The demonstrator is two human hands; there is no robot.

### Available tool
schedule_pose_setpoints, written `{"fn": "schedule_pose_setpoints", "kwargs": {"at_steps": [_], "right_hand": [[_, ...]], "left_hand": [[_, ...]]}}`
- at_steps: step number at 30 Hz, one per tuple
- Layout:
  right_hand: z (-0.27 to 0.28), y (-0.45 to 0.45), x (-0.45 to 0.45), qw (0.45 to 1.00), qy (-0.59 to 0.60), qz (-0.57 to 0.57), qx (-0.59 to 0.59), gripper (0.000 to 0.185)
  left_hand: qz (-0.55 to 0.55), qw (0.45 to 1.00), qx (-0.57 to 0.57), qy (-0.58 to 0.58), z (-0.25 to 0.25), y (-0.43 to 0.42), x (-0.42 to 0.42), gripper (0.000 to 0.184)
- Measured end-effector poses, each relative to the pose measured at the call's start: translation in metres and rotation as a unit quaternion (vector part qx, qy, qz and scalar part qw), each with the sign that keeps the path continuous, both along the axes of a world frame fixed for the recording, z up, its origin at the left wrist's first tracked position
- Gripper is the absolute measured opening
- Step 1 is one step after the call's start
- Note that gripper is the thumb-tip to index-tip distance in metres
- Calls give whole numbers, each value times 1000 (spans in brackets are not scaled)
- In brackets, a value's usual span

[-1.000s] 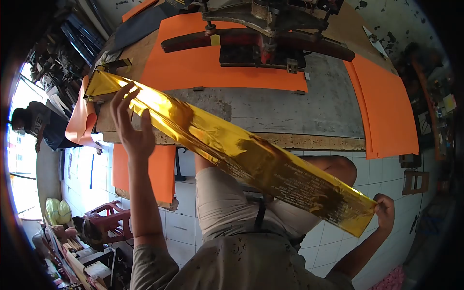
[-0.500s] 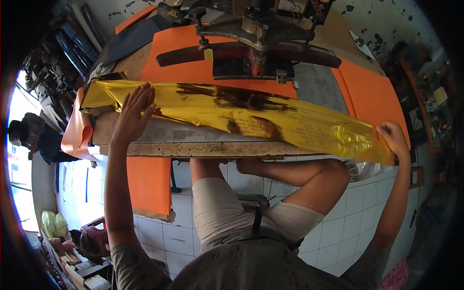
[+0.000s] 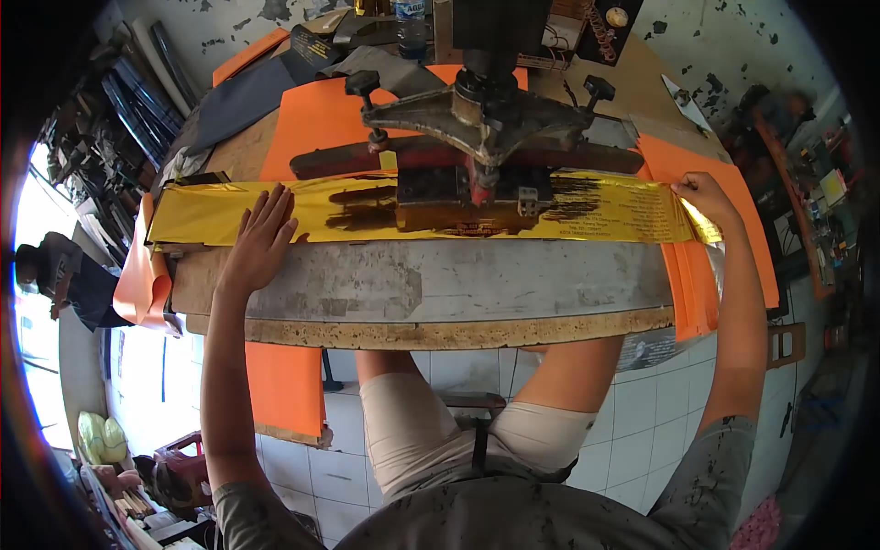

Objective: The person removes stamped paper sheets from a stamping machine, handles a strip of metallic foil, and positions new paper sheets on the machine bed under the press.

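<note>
A long strip of gold foil [image 3: 202, 213] lies stretched across the grey metal bed [image 3: 367, 280] of a stamping press [image 3: 495, 124]. Dark worn patches and printed lettering mark the foil, and the press head hides part of its middle. My left hand [image 3: 258, 240] rests on the foil's left part, palm down and fingers extended. At the right end, my right hand [image 3: 708, 197] is closed with its fingers pinching the foil edge. Orange sheets [image 3: 694, 289] hang over the bed's front edge below my right hand.
More orange sheets [image 3: 312, 128] and dark sheets [image 3: 243, 101] lie behind the press on the left. A water bottle [image 3: 411, 27] stands at the back. The bed's wooden front edge [image 3: 458, 335] runs above my legs. Another person [image 3: 73, 280] is at the far left.
The foil has gone from slanting and loose to straight and taut beneath the press head. My right hand has moved up and left with its end. My left hand stays on the foil.
</note>
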State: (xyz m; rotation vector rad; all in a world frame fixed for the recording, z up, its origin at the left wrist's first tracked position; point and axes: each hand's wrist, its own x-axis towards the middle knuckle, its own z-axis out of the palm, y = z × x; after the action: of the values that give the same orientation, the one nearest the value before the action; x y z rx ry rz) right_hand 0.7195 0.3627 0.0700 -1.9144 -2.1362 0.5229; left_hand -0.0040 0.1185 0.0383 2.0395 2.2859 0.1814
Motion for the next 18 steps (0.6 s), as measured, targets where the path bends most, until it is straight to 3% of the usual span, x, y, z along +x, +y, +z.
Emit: {"fn": "schedule_pose_setpoints", "kwargs": {"at_steps": [18], "right_hand": [[-23, 30, 23, 999, 23, 44, 9, 30]], "left_hand": [[11, 1000, 3, -13, -2, 11, 2, 63]]}}
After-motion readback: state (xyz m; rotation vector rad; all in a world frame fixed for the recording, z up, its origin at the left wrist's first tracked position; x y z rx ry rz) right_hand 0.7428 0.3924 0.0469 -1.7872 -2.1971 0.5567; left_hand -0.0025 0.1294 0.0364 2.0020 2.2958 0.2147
